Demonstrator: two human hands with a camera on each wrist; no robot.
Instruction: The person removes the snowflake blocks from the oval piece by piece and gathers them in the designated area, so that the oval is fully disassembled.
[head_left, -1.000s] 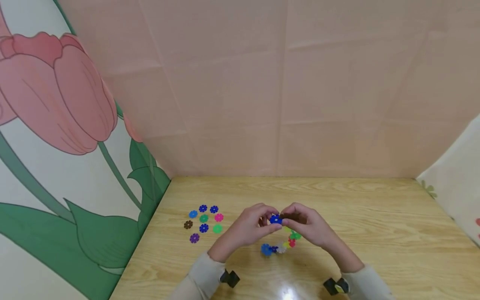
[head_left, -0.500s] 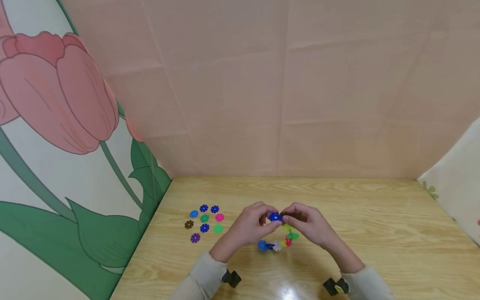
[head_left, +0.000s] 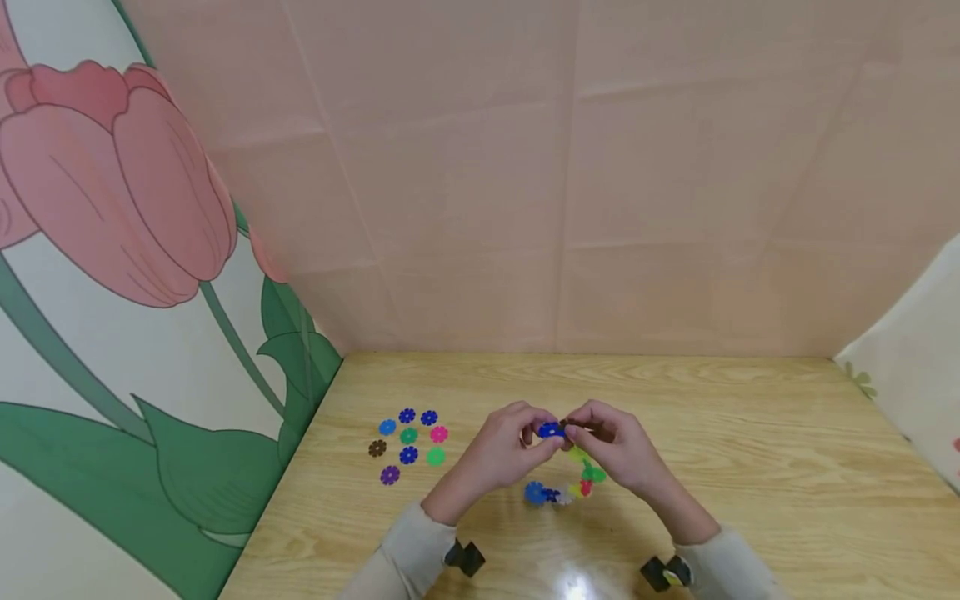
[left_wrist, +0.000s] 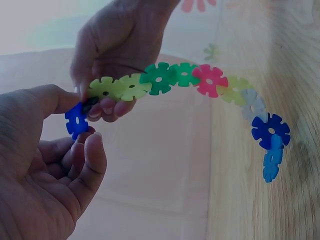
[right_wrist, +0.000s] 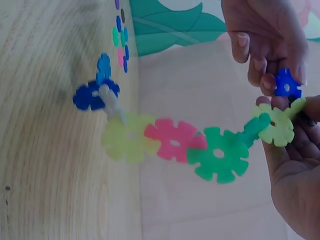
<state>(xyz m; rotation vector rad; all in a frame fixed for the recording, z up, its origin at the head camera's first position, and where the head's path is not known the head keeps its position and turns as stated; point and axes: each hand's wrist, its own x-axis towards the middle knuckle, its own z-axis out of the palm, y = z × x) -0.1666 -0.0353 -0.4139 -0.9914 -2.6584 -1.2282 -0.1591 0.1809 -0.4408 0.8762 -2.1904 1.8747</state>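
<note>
My left hand (head_left: 501,450) pinches a dark blue notched flower disc (left_wrist: 76,121) between thumb and fingers. Facing it, my right hand (head_left: 621,450) grips one end of a chain of interlocked flower discs, near a dark disc (left_wrist: 90,104) mostly covered by fingertips. The blue disc meets this dark one; how far they are slotted together cannot be told. From there the chain hangs in a curve over the table: yellow-green discs (right_wrist: 274,125), green discs (left_wrist: 159,79), a pink disc (left_wrist: 210,81), another yellow, a white one, a dark blue one and a light blue disc (left_wrist: 271,165) at its free end.
Several loose flower discs lie flat at the table's left, among them a purple disc (head_left: 390,475), a brown disc (head_left: 377,448) and a pink disc (head_left: 438,434). Behind the wooden table (head_left: 750,467) hangs a pinkish cloth (head_left: 465,208); a tulip-printed panel (head_left: 150,183) stands at left.
Both hands stay almost in place, keeping hold of the blue disc and the chain. The hanging chain swings slightly left, then back right.
</note>
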